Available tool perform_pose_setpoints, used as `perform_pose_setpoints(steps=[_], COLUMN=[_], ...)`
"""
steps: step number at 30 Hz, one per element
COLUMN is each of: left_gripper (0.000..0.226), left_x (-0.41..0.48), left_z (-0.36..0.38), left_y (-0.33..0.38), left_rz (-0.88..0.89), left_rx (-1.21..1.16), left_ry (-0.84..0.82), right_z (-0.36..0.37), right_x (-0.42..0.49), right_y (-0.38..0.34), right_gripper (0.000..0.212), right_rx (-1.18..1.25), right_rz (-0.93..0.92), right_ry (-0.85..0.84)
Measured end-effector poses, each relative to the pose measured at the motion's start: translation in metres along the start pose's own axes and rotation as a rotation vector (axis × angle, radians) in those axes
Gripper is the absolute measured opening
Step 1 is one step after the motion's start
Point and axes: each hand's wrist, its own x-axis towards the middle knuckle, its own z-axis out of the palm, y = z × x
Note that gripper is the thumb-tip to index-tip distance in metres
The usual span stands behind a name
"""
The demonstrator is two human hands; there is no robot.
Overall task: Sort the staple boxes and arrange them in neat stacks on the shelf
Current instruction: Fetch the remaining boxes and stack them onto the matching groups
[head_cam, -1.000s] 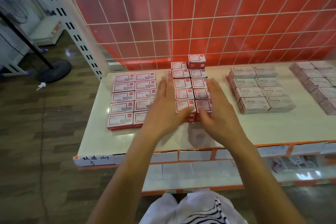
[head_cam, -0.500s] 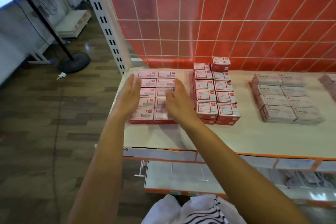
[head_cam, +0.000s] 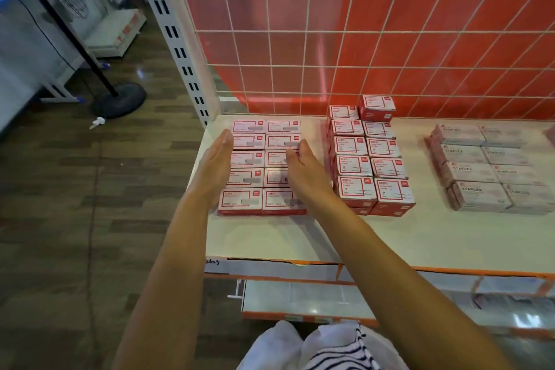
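A flat block of red-and-white staple boxes [head_cam: 250, 156] lies two wide at the left end of the white shelf [head_cam: 270, 237]. My left hand [head_cam: 216, 164] presses flat against the block's left side, fingers straight. My right hand [head_cam: 306, 173] lies against its right side, fingers straight, covering part of the right column. To the right stands a taller double row of red-and-white boxes [head_cam: 371, 156], with one extra box [head_cam: 377, 107] on top at the back. Further right sit pale boxes marked STAPLES [head_cam: 480, 168].
A red wall with white wire grid [head_cam: 360, 39] backs the shelf. A white slotted upright [head_cam: 180, 48] stands at the shelf's left rear corner. A lower shelf [head_cam: 300, 297] shows beneath the orange front edge. A black stand base [head_cam: 118, 100] sits on the wooden floor at left.
Both hands left the taller double row and moved left to the flat block, now bracketing its two sides. The view has swung left and closer.
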Motion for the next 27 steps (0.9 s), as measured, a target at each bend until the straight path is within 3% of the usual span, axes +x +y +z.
perform_pose_setpoints(steps=[5,8,11,13,16,21,27], left_gripper=[0.041,0.048,0.073,0.102,0.126,0.120,0.115], left_x=[0.000,0.000,-0.003,-0.012,-0.026,-0.026,-0.024], left_z=[-0.003,-0.006,-0.009,-0.005,0.008,0.021,0.024], left_y=[-0.001,-0.003,0.004,0.012,0.013,-0.001,0.003], left_rz=[0.008,0.041,0.209,0.289,0.383,0.379,0.354], left_rx=[-0.045,0.090,0.683,1.040,1.329,1.417,1.422], left_ry=[-0.013,-0.057,-0.061,-0.179,-0.335,-0.342,-0.337], right_z=[0.002,0.001,-0.007,-0.012,-0.014,-0.012,-0.012], right_x=[0.007,0.010,0.021,0.037,0.067,0.096,0.099], right_y=[0.007,0.003,-0.009,-0.018,-0.026,-0.024,-0.022], right_gripper=[0.038,0.034,0.041,0.044,0.043,0.026,0.025], right_rx=[-0.037,-0.097,-0.285,-0.416,-0.632,-0.771,-0.862], right_rz=[-0.012,-0.078,-0.189,-0.244,-0.270,-0.268,-0.289], right_ry=[-0.002,0.004,0.086,0.058,-0.008,-0.088,-0.110])
